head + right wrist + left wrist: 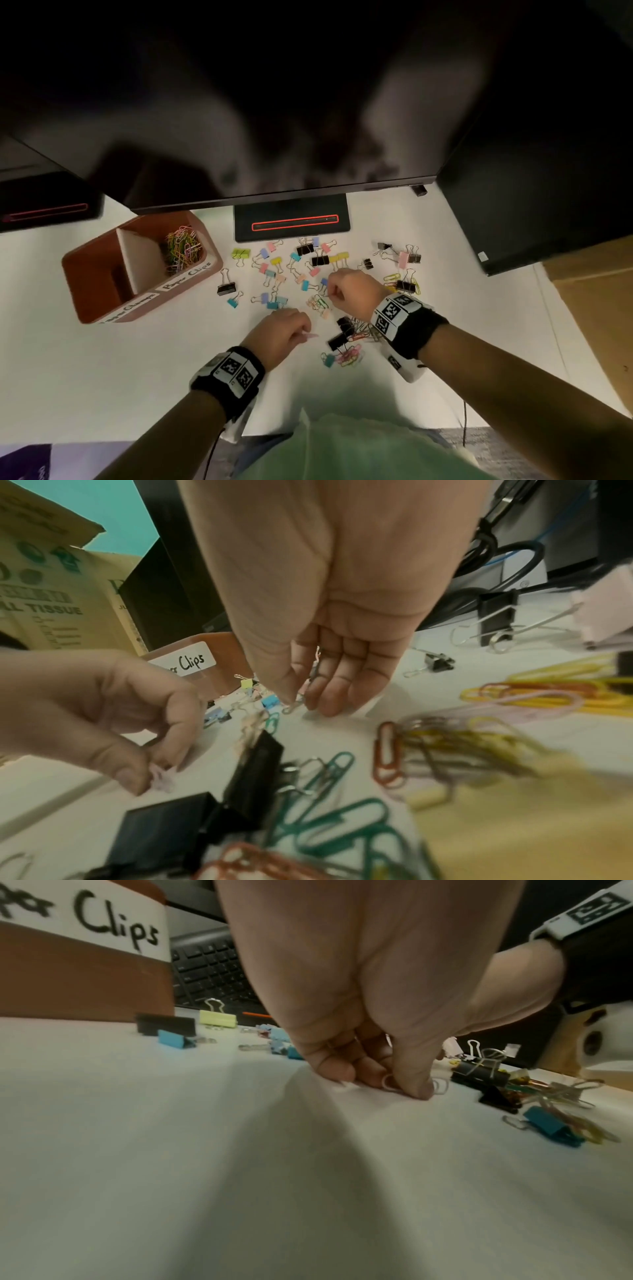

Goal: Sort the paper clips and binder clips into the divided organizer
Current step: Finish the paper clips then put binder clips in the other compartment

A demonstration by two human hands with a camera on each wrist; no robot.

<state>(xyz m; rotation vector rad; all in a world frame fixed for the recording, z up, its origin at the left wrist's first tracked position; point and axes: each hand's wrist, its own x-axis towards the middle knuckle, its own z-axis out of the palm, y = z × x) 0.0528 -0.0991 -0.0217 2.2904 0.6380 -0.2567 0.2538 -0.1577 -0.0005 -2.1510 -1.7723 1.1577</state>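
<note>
A brown divided organizer [102, 274] stands at the left, its "Paper Clips" compartment holding several coloured paper clips [181, 248]. Coloured and black binder clips [274, 270] lie scattered across the white table. My left hand [301, 334] pinches a pale pink paper clip [388, 1083] low against the table. My right hand [330, 294] pinches a grey paper clip [298, 703] between thumb and fingers, just above the table. A mixed heap of paper clips and black binder clips [349, 339] lies between my wrists.
A monitor stand [291, 219] and the dark monitor above it bound the far side. A black tower [534, 205] and a cardboard box [589, 291] stand at the right. A keyboard [212, 969] sits behind the organizer. More yellow paper clips [548, 693] lie right of my right hand.
</note>
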